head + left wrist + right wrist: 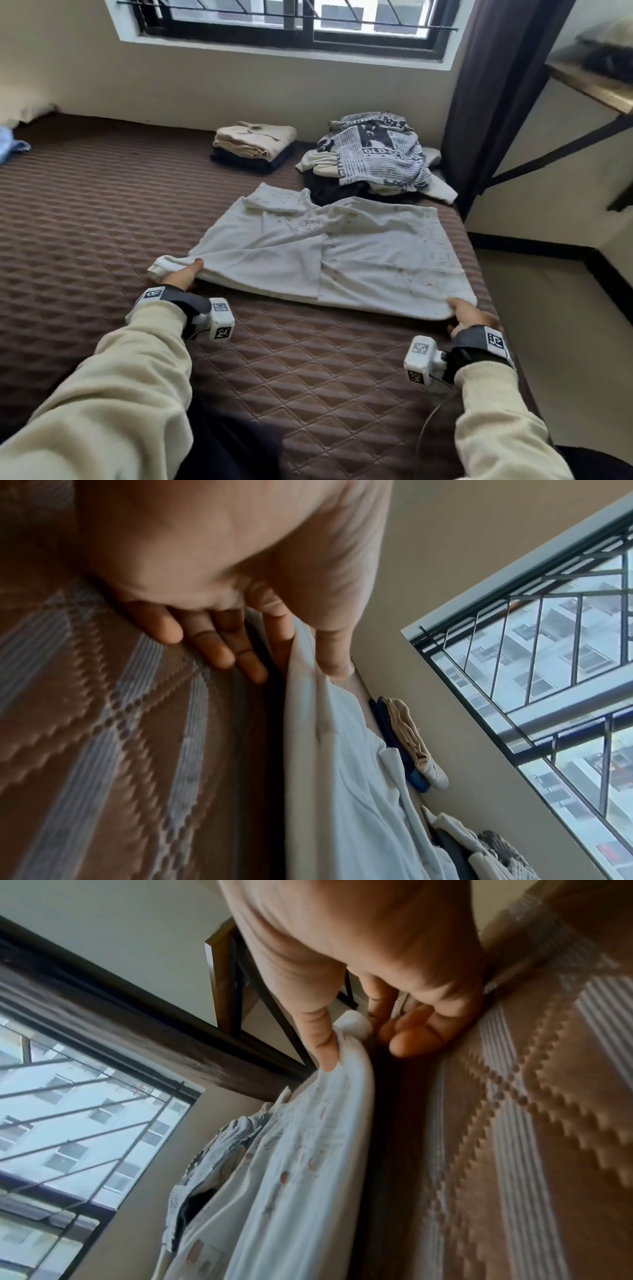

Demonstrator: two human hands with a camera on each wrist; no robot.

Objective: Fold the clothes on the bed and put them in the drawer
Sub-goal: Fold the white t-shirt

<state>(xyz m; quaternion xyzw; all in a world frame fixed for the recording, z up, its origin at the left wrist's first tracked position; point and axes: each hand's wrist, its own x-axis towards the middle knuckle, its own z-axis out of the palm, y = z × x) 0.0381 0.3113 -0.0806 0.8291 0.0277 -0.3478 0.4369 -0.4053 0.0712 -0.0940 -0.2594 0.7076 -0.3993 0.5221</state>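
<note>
L grip (183,276) pinching white shirt (329,253) near-left corner, R grip (471,313) pinching near-right corner

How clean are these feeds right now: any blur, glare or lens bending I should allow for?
Head view: sharp on the white spotted shirt, daylight from the barred window blown out, wall lines bowed by the wide lens. Left wrist view: left hand looms soft and close, brown quilted mattress smeared. Right wrist view: right hand soft too, mattress blurred, shadow under the shirt hem.

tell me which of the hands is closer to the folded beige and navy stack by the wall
Left. The left hand pinches the white shirt's near-left edge, below the folded stack; the right hand grips the near-right corner, farther away.
</note>
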